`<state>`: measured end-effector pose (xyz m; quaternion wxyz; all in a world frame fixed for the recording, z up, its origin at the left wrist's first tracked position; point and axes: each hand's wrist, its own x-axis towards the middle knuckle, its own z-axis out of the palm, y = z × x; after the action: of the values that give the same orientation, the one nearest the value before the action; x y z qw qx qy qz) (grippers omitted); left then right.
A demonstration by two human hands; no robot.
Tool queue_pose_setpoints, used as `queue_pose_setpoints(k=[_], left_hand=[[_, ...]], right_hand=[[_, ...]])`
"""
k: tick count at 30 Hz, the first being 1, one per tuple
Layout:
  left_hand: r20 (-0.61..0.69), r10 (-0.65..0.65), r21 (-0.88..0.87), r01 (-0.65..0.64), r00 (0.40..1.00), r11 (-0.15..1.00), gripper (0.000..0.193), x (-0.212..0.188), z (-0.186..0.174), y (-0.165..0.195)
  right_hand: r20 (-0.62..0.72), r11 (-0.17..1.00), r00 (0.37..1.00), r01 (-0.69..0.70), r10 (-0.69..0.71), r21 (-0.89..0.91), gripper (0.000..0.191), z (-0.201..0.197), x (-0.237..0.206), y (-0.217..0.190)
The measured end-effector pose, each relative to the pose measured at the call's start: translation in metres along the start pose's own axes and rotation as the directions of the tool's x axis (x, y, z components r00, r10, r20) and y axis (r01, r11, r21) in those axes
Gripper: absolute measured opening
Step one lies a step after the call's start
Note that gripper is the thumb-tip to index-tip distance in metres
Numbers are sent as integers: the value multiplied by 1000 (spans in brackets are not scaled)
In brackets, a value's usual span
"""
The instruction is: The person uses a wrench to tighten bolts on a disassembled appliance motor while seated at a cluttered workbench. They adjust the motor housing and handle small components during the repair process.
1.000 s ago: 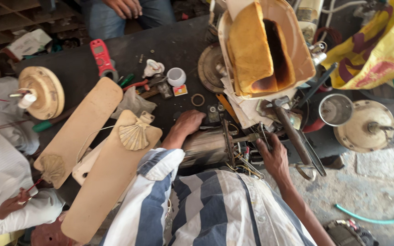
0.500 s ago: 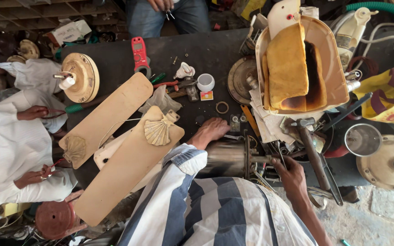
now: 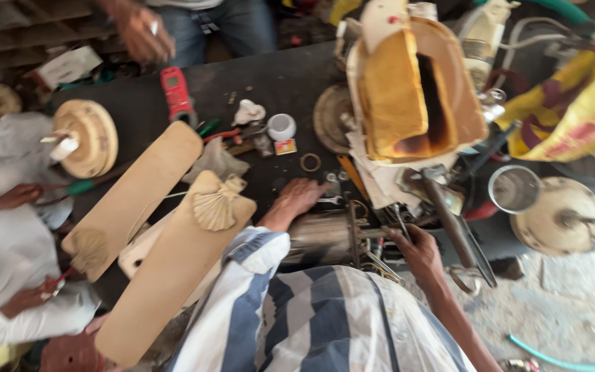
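The left hand (image 3: 297, 200) lay flat on the worktop (image 3: 270, 83), the right hand (image 3: 418, 251) gripped thin metal tools (image 3: 397, 224) at three o'clock of the heavy, rigid steel cylinder (image 3: 325, 238), probably best held round its body.

Fan repair workshop: dark cluttered workbench (image 3: 280, 79), two beige wooden fan blades (image 3: 136, 196), round cream fan motor housing (image 3: 91, 136) far left, red handheld meter (image 3: 175, 89).

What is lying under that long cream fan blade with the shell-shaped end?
The fan blade lies over a pale flat part and the dark workbench. A second fan blade lies beside it. The pale part's remainder is hidden underneath.
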<state>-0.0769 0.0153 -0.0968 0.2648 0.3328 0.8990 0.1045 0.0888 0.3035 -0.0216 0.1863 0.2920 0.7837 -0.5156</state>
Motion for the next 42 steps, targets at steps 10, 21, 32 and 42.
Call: queue_pose_setpoints(k=[10,21,32,42], left_hand=[[-110,54,34,-50,993,998,45,-2,6,-11],[-126,51,174,-28,991,984,38,-2,-2,-21],[-224,-26,167,65,974,984,34,-6,-8,-26],[-199,-347,-207,307,916,929,57,-16,-6,-35]], right_hand=[[-37,993,998,52,-48,104,39,14,-17,-9],[-437,860,838,71,-327,-506,45,-39,-34,-6],[-374,729,920,-177,-116,-661,47,-105,-19,5],[-434,741,866,-118,-249,-661,44,-145,-9,-16]])
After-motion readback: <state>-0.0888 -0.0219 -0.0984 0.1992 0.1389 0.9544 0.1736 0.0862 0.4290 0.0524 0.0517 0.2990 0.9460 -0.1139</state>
